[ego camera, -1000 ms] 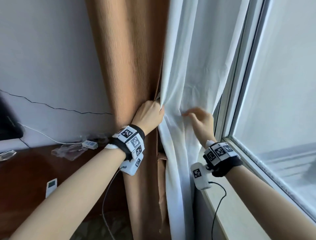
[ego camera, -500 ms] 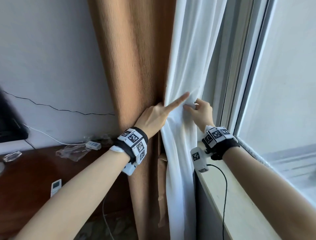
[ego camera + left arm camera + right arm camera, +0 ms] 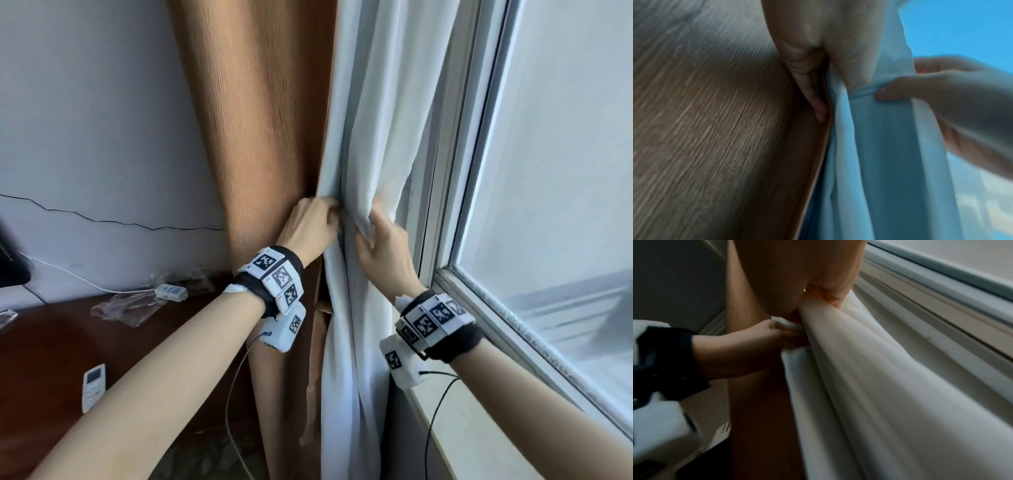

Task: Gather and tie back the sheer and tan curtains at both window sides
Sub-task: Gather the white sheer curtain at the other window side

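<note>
The white sheer curtain (image 3: 373, 113) hangs bunched between the tan curtain (image 3: 263, 113) and the window frame. My left hand (image 3: 313, 224) grips the sheer's left edge where it meets the tan curtain, fingers curled round the fabric. My right hand (image 3: 380, 240) holds a fold of the sheer's right side, thumb over the cloth. In the left wrist view the left hand (image 3: 813, 91) lies between the tan curtain (image 3: 715, 129) and the sheer (image 3: 879, 146), with the right hand (image 3: 931, 97) pinching a fold. The right wrist view shows the left hand (image 3: 764, 340) clutching the sheer (image 3: 869, 378).
The white windowsill (image 3: 479, 438) runs along the lower right under the window pane (image 3: 565, 171). A dark wooden desk (image 3: 51, 342) at the left carries a white remote (image 3: 93, 382), a plastic bag (image 3: 126, 306) and a white adapter (image 3: 169, 291) with a cable. The wall behind is grey.
The left hand's pointing finger has curled onto the sheer's edge. The right hand has taken hold of a fold, and the sheer is bunched more tightly toward the tan curtain.
</note>
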{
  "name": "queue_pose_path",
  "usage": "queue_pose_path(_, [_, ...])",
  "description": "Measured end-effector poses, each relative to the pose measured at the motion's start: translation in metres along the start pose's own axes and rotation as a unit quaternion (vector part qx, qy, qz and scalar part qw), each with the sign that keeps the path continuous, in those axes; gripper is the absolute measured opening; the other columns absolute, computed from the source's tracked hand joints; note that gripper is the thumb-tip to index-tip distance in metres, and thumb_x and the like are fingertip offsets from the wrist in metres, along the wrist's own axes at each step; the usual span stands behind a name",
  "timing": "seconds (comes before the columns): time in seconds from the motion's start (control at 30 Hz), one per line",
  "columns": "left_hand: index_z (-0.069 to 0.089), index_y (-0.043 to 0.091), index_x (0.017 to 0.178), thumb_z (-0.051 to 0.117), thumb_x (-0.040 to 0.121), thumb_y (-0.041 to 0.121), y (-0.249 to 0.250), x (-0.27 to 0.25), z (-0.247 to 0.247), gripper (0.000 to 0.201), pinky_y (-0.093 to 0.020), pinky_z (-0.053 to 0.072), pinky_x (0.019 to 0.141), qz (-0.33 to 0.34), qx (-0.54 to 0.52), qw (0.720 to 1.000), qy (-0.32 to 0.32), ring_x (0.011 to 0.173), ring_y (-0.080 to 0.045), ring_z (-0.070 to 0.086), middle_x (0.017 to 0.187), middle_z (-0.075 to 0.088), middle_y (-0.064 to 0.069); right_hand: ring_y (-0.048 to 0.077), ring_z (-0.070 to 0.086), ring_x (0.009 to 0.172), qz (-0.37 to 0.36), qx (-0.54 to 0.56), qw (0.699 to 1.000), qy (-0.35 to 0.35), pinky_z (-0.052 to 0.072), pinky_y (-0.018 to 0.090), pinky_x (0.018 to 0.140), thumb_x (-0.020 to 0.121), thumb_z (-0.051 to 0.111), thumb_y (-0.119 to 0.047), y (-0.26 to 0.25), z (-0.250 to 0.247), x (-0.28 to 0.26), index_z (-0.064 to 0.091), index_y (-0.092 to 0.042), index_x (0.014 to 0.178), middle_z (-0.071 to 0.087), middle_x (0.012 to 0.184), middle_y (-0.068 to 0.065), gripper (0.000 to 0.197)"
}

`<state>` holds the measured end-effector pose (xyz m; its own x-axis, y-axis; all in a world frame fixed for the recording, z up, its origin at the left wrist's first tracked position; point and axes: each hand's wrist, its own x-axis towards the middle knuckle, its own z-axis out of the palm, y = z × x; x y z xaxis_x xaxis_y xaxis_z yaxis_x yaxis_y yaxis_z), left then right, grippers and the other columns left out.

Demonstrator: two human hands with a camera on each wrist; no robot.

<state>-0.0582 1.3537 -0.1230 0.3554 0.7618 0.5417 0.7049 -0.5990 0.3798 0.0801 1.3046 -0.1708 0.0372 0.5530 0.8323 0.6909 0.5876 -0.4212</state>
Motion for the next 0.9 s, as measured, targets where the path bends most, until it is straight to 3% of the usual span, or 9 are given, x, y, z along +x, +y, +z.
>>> queue_pose_path(0.07, [0.068,0.013,0.087,0.039,0.083,0.035,0.004,-0.002,-0.001,0.038,-0.038,0.053,0.071,-0.01,-0.045,0.999,-0.005,0.084,-0.032,0.066,0.078,0.07,-0.011,0.028,0.055,0.107,0.007,0.037,0.999,-0.03,0.038,0.017,0.086,0.083,0.05,0.008,-0.003,0.008,-0.001,0.048,0.006,0.121,0.055,0.124,0.017,0.038])
queue_pose_path(0.2, [0.068,0.016,0.08,0.042,0.084,0.067,0.01,-0.008,-0.004,0.057,-0.036,0.054,0.072,-0.031,-0.097,0.994,-0.026,0.08,-0.016,0.068,0.077,0.072,-0.001,0.026,0.041,0.133,-0.001,0.028,0.995,-0.092,0.039,0.038,0.108,0.086,0.044,0.007,0.009,0.035,-0.005,0.037,0.008,0.137,0.04,0.143,0.019,0.051])
queue_pose_path(0.33, [0.066,0.023,0.081,0.062,0.074,0.065,0.007,-0.007,-0.005,0.042,-0.031,0.054,0.071,-0.054,-0.025,0.998,0.003,0.084,-0.021,0.068,0.081,0.073,0.002,0.01,0.053,0.105,0.063,0.111,0.978,-0.166,0.045,0.026,0.088,0.077,0.046,0.006,0.004,0.03,-0.018,0.028,-0.009,0.146,0.052,0.128,0.003,0.073])
queue_pose_path(0.4, [0.068,0.017,0.096,0.063,0.079,0.056,0.002,-0.004,-0.005,0.043,-0.035,0.054,0.075,-0.072,-0.01,0.997,0.017,0.091,-0.03,0.067,0.091,0.073,-0.008,0.013,0.058,0.111,0.067,0.142,0.958,-0.24,0.049,0.026,0.09,0.076,0.047,0.002,0.002,0.02,-0.022,0.032,-0.022,0.144,0.055,0.133,-0.005,0.074])
queue_pose_path(0.47, [0.066,0.008,0.103,0.06,0.086,0.037,-0.001,-0.003,-0.007,0.034,-0.041,0.053,0.079,-0.072,0.022,0.997,0.022,0.096,-0.04,0.063,0.099,0.07,-0.021,0.007,0.057,0.118,0.102,0.191,0.945,-0.245,0.049,0.025,0.096,0.078,0.046,0.005,0.009,0.014,-0.022,0.051,-0.02,0.134,0.058,0.132,-0.008,0.061])
queue_pose_path(0.57, [0.062,-0.004,0.107,0.056,0.09,0.02,0.001,-0.004,-0.008,0.03,-0.047,0.051,0.079,-0.039,0.053,0.998,0.013,0.097,-0.048,0.059,0.105,0.064,-0.032,0.018,0.072,0.083,0.215,0.258,0.942,-0.024,0.056,0.037,0.079,0.083,0.05,0.008,0.022,0.006,-0.009,0.069,-0.004,0.097,0.075,0.088,0.007,0.026])
queue_pose_path(0.63, [0.06,-0.005,0.11,0.055,0.091,0.018,0.001,-0.005,-0.008,0.03,-0.047,0.051,0.08,-0.012,0.064,0.998,0.004,0.097,-0.049,0.059,0.106,0.063,-0.034,0.016,0.07,0.079,0.264,0.18,0.944,0.086,0.057,0.037,0.079,0.085,0.063,-0.007,0.042,0.003,0.005,0.063,-0.01,0.101,0.072,0.083,0.003,0.017])
queue_pose_path(0.77, [0.054,-0.005,0.12,0.053,0.093,0.018,-0.003,-0.001,-0.009,0.035,-0.047,0.05,0.083,0.012,0.09,0.996,-0.022,0.099,-0.049,0.059,0.11,0.061,-0.034,0.015,0.055,0.116,0.347,0.181,0.918,-0.07,0.047,0.031,0.098,0.072,0.069,-0.037,0.072,0.008,0.033,0.036,-0.018,0.141,0.05,0.131,0.002,0.079])
queue_pose_path(0.9, [0.033,0.001,0.143,0.053,0.093,0.017,-0.005,0.002,-0.007,0.056,-0.048,0.05,0.086,0.018,0.082,0.996,-0.027,0.101,-0.048,0.059,0.113,0.06,-0.035,0.001,0.062,0.094,0.368,0.261,0.879,-0.157,0.047,0.016,0.071,0.074,0.064,-0.022,0.07,0.016,0.048,0.045,-0.022,0.127,0.063,0.107,-0.011,0.056])
